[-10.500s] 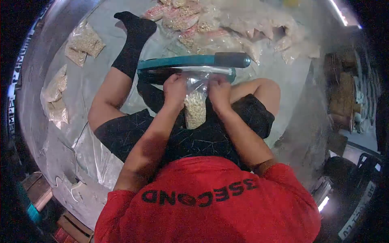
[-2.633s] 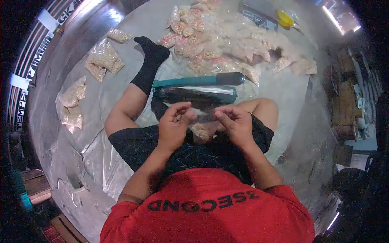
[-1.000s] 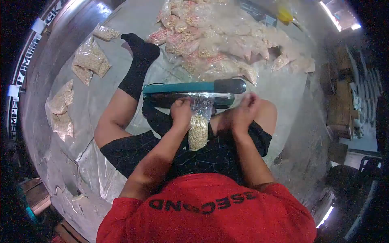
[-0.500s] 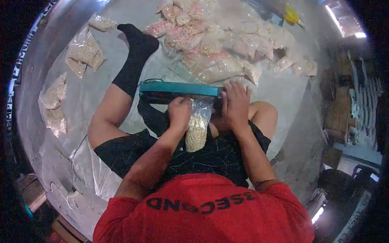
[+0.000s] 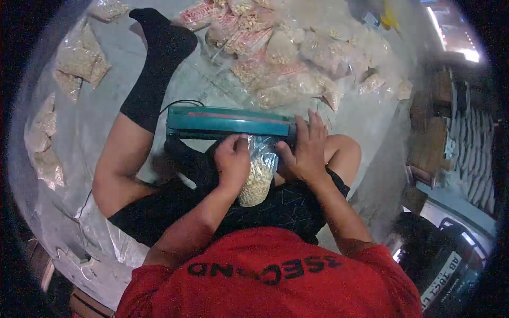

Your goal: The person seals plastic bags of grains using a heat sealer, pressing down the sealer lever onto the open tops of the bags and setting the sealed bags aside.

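Observation:
A teal bar-shaped heat sealer (image 5: 228,121) lies across in front of my lap. Just below its bar is a clear plastic bag (image 5: 255,183) filled with pale, small pieces; its top reaches the sealer. My left hand (image 5: 232,161) is closed in a pinch on the bag's upper left edge. At the sealer's right end rests my right hand (image 5: 308,151), fingers stretched out over the end and thumb apart, close to the bag's upper right side. Whether the bag's mouth lies inside the sealer's jaw is hidden by the bar.
Several filled bags (image 5: 281,58) are heaped on the floor sheet (image 5: 212,87) ahead. More bags (image 5: 82,55) lie at the left. My outstretched leg in a black sock (image 5: 161,58) is left of the sealer. A black cable (image 5: 183,102) curves behind it. Stacked items (image 5: 472,153) stand at the far right.
The view has shifted slightly. My right thumb has moved out toward the bag, and the sealer's bar looks tilted more toward me. My left hand still pinches the bag.

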A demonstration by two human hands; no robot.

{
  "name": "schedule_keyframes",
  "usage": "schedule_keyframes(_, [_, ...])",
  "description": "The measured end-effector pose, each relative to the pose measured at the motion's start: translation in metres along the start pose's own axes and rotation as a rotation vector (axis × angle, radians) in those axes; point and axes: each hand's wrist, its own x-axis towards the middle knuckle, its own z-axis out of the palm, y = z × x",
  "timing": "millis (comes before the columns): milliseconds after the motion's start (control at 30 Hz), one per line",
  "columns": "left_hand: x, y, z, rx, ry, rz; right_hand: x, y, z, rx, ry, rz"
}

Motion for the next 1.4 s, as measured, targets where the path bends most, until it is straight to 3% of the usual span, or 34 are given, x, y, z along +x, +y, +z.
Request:
schedule_keyframes(333, [0.001, 0.007, -0.006, 0.0, -0.08, -0.132, 0.011, 0.003, -0.015, 0.045, -0.221, -0.047])
schedule_keyframes(400, [0.0, 0.003, -0.004, -0.015, -0.036, -0.095, 0.013, 0.002, -0.02, -0.002, -0.357, -0.02])
schedule_keyframes(700, [0.0, 0.002, -0.003, -0.168, -0.051, -0.104, 0.018, 0.003, -0.031, -0.029, -0.532, -0.004])
schedule_keyframes(933, [-0.001, 0.0, 0.0, -0.057, -0.028, -0.1, 0.011, 0.006, -0.029, 0.019, -0.427, -0.015])
schedule_keyframes(1100, [0.003, -0.012, 0.0, 0.136, 0.024, 0.084, 0.005, 0.007, -0.024, -0.098, -0.375, -0.054])
schedule_keyframes(1300, [-0.003, -0.007, 0.005, -0.07, 0.04, 0.037, -0.007, 0.003, -0.027, -0.086, -0.153, -0.112])
schedule_keyframes(1400, [0.002, -0.009, 0.006, 0.024, 0.064, 0.107, -0.01, -0.006, -0.046, -0.045, -0.038, -0.148])
